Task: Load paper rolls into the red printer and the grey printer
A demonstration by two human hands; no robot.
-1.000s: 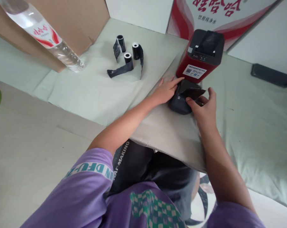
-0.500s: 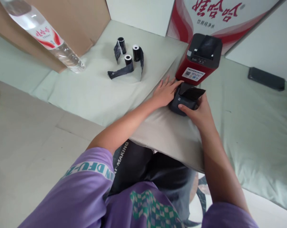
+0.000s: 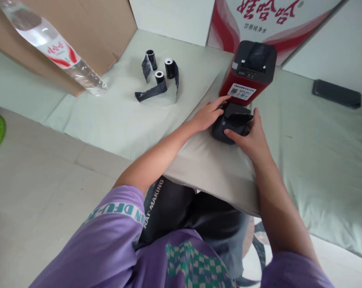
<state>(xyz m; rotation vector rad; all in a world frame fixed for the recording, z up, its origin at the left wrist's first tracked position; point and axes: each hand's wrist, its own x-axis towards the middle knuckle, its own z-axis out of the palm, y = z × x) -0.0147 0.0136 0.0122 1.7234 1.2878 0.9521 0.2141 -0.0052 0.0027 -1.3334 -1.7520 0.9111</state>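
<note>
A small black receipt printer (image 3: 227,132) rests on the cloth-covered surface, with a dark strip of paper (image 3: 239,118) standing out of its top. My right hand (image 3: 253,138) grips its right side, thumb on the near face and fingers around the far side, partly hidden. At the left rear edge my left hand (image 3: 207,115) holds it, its index finger stretched along the back and the other fingers curled in. Directly behind stands a larger red and black printer (image 3: 249,72) with a white label (image 3: 241,93), close to my left fingertips.
Three black paper rolls (image 3: 159,77) with loose ends stand at the back left. A water bottle (image 3: 61,52) leans in front of a cardboard box (image 3: 87,32). A black phone-like slab (image 3: 337,94) lies at right. A white-and-red carton (image 3: 259,24) stands behind.
My left hand's fingers, spread before, are drawn together and curled at the small printer's edge. The paper strip sits lower and flatter. My right hand keeps its grip. The view has shifted slightly.
</note>
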